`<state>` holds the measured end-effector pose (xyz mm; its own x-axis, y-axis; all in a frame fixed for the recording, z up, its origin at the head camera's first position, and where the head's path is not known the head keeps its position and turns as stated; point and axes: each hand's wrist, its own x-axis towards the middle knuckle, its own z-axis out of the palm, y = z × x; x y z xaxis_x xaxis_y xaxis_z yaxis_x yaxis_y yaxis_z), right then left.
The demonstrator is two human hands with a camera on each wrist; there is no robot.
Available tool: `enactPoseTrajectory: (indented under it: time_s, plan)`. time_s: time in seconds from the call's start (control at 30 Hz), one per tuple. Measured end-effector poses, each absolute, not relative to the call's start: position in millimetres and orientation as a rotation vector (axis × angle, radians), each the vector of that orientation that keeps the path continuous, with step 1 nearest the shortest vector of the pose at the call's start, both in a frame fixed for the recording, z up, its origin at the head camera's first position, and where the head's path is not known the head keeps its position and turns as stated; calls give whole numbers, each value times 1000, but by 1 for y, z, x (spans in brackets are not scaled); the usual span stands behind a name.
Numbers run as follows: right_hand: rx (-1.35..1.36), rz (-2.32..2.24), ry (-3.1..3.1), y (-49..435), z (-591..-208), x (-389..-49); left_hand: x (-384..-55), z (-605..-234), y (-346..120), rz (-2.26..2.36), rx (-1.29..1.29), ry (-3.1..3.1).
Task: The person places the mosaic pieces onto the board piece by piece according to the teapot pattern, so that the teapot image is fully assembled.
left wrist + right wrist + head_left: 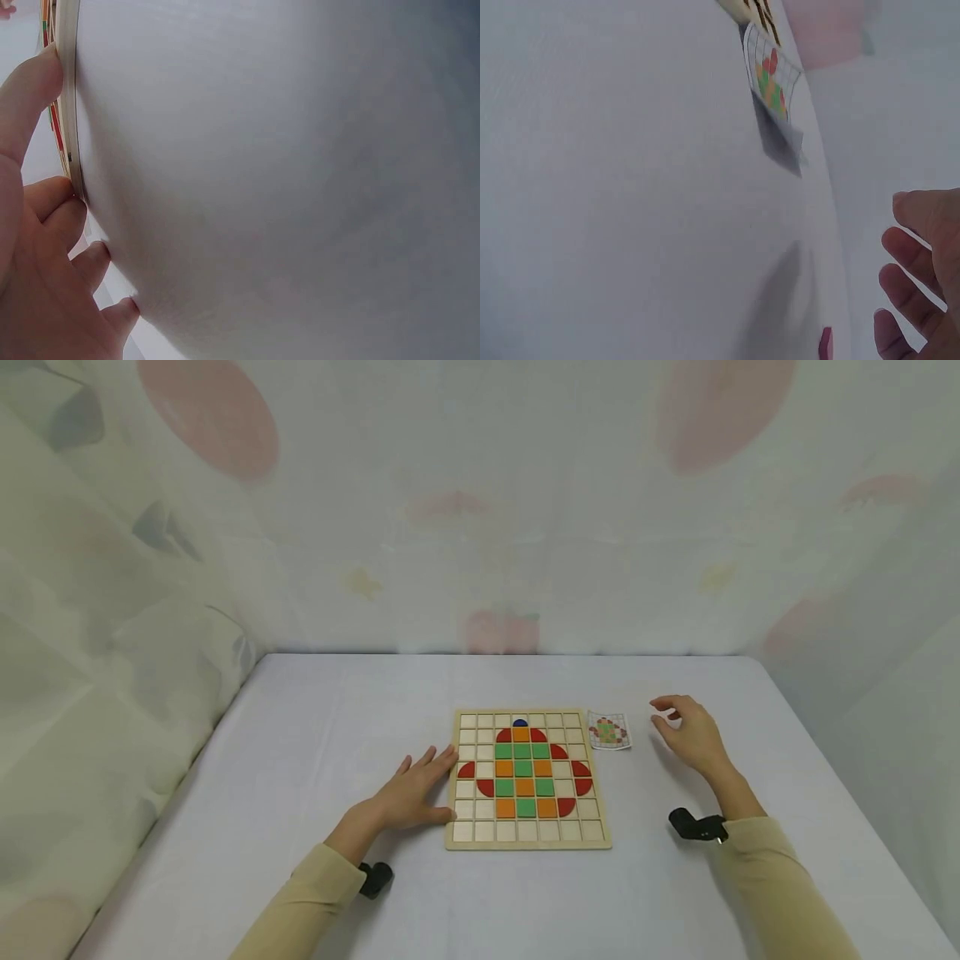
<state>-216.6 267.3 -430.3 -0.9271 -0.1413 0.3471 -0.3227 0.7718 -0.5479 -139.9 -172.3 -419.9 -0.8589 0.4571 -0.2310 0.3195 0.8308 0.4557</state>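
A wooden grid board [529, 845] lies flat on the table, bearing green and orange square tiles, red quarter-round pieces and a blue rounded piece [520, 723] at its top. My left hand [412, 792] is spread at the board's left edge, its thumb and fingertips right against the rim. In the left wrist view the thumb [37, 79] touches the board's side. Over the table to the right, my right hand [693, 739] hovers with loosely bent fingers and holds nothing. Between it and the board lies a small pattern card [610, 732], its edges curling up in the right wrist view.
The table [360, 693] wears a white cloth. Behind it and at both sides hang pale curtains [585, 527] with printed shapes. A black wrist camera [697, 825] sits at the right cuff and another [377, 879] at the left.
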Motion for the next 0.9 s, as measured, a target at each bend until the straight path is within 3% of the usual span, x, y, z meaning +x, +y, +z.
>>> enactPoseTrajectory:
  time_s: [0.57, 0.9]
  plan:
    - [21, 1020, -2907, 325, -442, -222, -140, -418, -172, 576, 573, 2671]
    - [83, 955, -2952, 329, -446, -226, -140, -419, -171, 546, 547, 2676]
